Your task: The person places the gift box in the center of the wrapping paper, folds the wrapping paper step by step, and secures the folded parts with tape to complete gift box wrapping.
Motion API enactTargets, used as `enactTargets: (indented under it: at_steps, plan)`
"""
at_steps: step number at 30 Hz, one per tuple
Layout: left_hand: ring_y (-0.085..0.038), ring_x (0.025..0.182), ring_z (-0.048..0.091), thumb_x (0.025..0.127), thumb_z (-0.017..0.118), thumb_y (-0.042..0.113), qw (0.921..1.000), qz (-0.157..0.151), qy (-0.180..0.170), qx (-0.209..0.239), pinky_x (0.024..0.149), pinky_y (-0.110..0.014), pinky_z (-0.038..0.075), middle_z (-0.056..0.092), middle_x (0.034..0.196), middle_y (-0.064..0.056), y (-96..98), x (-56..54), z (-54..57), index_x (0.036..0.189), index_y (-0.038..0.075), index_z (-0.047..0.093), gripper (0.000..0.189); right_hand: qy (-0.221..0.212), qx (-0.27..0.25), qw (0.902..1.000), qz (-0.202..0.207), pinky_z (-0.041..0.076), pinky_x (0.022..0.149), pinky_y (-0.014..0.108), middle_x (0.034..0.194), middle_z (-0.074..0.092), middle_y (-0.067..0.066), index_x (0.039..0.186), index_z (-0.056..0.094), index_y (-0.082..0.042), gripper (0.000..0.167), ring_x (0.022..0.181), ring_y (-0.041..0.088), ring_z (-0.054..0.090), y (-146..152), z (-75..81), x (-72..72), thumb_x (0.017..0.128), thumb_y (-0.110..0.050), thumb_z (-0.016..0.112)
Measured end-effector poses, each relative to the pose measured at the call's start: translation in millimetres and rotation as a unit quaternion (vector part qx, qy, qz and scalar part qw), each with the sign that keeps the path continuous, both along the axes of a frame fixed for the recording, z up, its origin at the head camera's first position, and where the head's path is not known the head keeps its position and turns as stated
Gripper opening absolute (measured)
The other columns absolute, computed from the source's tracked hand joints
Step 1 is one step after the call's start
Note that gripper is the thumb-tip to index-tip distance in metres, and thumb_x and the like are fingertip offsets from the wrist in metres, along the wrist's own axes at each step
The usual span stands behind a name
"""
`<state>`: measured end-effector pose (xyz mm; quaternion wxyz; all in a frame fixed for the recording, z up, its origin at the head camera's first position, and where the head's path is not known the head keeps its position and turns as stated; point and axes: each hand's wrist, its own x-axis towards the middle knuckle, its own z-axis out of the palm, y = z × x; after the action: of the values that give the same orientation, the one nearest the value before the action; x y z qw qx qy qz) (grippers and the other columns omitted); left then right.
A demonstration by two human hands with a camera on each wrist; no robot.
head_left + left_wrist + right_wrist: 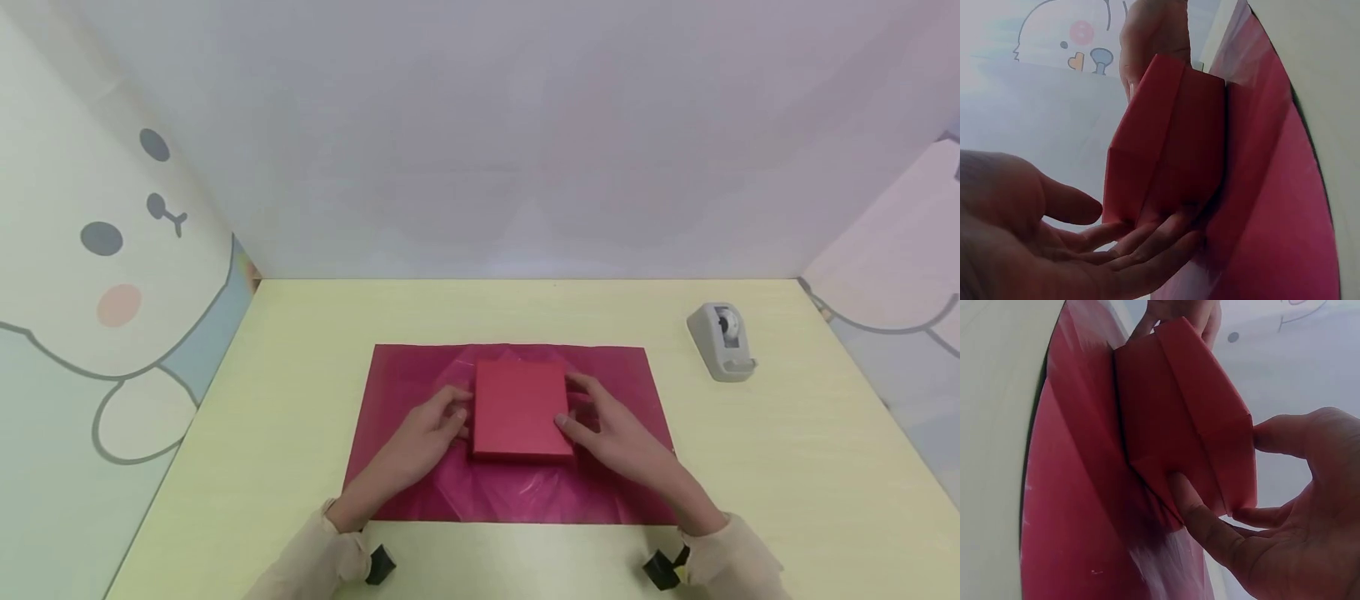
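- Nearest, well short of the fingers, are two light sleeves [311, 558], with small black blocks [381, 565] just inside them.
- The left hand [427, 435] has its fingers a little bent and slightly spread, tips touching the side of a red box [521, 408]; its thumb stands apart from them near the box's corner.
- The right hand [618, 435] pinches the opposite side, thumb on the top edge and fingers against the side wall.
- The red box lies between both sets of fingertips, a seam running along its side.
- Under fingers and box spreads a glossy, creased dark pink sheet [390, 392], reaching out past both hands.
- Around it is the pale yellow tabletop [300, 375].
- Beyond the right fingers and well to their right stands a grey tape dispenser [714, 346] with a roll [729, 323] in it.
- Farthest from the fingers rises a pale back wall [510, 158].
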<state>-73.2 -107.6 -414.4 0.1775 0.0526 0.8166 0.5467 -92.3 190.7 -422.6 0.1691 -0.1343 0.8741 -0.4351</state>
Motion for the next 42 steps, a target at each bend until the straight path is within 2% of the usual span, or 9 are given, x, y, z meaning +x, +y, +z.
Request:
enactTargets:
  at_steps: [3, 5, 7, 11, 15, 21, 29, 37, 42]
  plan:
    - [-0.018, 0.11, 0.071, 0.107, 0.051, 0.006, 0.9983, -0.011, 0.034, -0.045, 0.098, -0.042, 0.058, 0.071, 0.126, -0.004, -4.1, -0.7, -3.0, 0.138, 0.015, 0.059, 0.033, 0.004, -0.002, 1.0, 0.0, 0.056, 0.1, 0.044, 0.158, 0.046, 0.015, 0.161, 0.027, -0.013, 0.076, 0.134, 0.035, 0.059, -0.5, -2.6, 0.6, 0.102, -0.042, 0.066]
    - [-0.02, 0.12, 0.068, 0.105, 0.055, 0.004, 0.9925, -0.028, 0.072, -0.095, 0.103, -0.044, 0.056, 0.069, 0.131, -0.003, -8.9, 0.4, -4.7, 0.139, 0.014, 0.06, 0.036, 0.002, -0.005, 1.0, 0.0, 0.056, 0.1, 0.043, 0.159, 0.045, 0.014, 0.161, 0.027, -0.014, 0.076, 0.135, 0.035, 0.059, -1.3, -3.5, 1.5, 0.102, -0.042, 0.066]
    - [-0.024, 0.13, 0.061, 0.102, 0.061, 0.003, 0.979, -0.061, 0.115, -0.157, 0.108, -0.046, 0.053, 0.066, 0.138, -0.005, -14.2, 2.8, -7.0, 0.14, 0.009, 0.06, 0.039, -0.002, -0.006, 1.0, -0.001, 0.056, 0.101, 0.043, 0.16, 0.045, 0.014, 0.161, 0.027, -0.015, 0.075, 0.135, 0.034, 0.059, -2.4, -4.1, 2.9, 0.102, -0.043, 0.065]
    - [-0.032, 0.141, 0.047, 0.095, 0.073, 0.006, 0.9424, -0.132, 0.187, -0.244, 0.112, -0.049, 0.049, 0.054, 0.148, -0.012, -22.5, 10.3, -13.8, 0.142, 0.001, 0.06, 0.049, -0.015, -0.007, 0.9998, -0.005, 0.055, 0.104, 0.045, 0.16, 0.044, 0.013, 0.162, 0.027, -0.017, 0.074, 0.136, 0.034, 0.058, -3.6, -5.1, 8.0, 0.103, -0.046, 0.062]
    - [-0.033, 0.144, 0.042, 0.091, 0.08, 0.011, 0.9234, -0.159, 0.221, -0.271, 0.111, -0.047, 0.05, 0.048, 0.152, -0.013, -24.4, 15.7, -21.3, 0.145, 0.003, 0.059, 0.058, -0.01, -0.007, 0.9999, -0.01, 0.053, 0.105, 0.046, 0.159, 0.045, 0.011, 0.161, 0.028, -0.019, 0.071, 0.136, 0.031, 0.059, -3.6, -7.8, 12.5, 0.104, -0.045, 0.061]
    - [-0.033, 0.142, 0.043, 0.088, 0.083, 0.012, 0.9171, -0.154, 0.237, -0.281, 0.109, -0.046, 0.052, 0.05, 0.151, -0.013, -22.4, 18.8, -24.1, 0.145, 0.005, 0.06, 0.062, 0.002, -0.002, 0.9999, -0.015, 0.054, 0.102, 0.041, 0.156, 0.049, 0.01, 0.161, 0.029, -0.021, 0.07, 0.132, 0.026, 0.062, -4.4, -11.7, 15.4, 0.105, -0.047, 0.059]
    - [-0.034, 0.139, 0.045, 0.086, 0.085, 0.012, 0.9095, -0.149, 0.253, -0.294, 0.107, -0.046, 0.053, 0.051, 0.148, -0.014, -20.6, 18.7, -22.7, 0.142, 0.005, 0.063, 0.061, 0.006, -0.009, 0.9998, -0.018, 0.049, 0.111, 0.054, 0.161, 0.046, 0.01, 0.163, 0.028, -0.021, 0.071, 0.14, 0.032, 0.057, -4.5, -9.9, 12.4, 0.105, -0.046, 0.06]
    - [-0.034, 0.138, 0.046, 0.086, 0.085, 0.012, 0.9065, -0.143, 0.259, -0.302, 0.108, -0.045, 0.053, 0.051, 0.148, -0.014, -19.5, 15.6, -21.9, 0.142, 0.004, 0.063, 0.062, 0.004, -0.017, 0.9998, -0.012, 0.047, 0.114, 0.057, 0.163, 0.045, 0.009, 0.164, 0.028, -0.021, 0.071, 0.145, 0.035, 0.052, -6.1, -7.4, 7.4, 0.105, -0.047, 0.059]
    - [-0.036, 0.14, 0.044, 0.086, 0.084, 0.011, 0.9107, -0.142, 0.252, -0.295, 0.109, -0.047, 0.052, 0.051, 0.148, -0.016, -19.8, 13.1, -21.8, 0.142, 0.003, 0.062, 0.061, 0.0, -0.015, 0.9997, -0.019, 0.047, 0.113, 0.055, 0.163, 0.044, 0.006, 0.164, 0.027, -0.025, 0.072, 0.145, 0.033, 0.051, -6.4, -9.4, 5.7, 0.104, -0.049, 0.058]
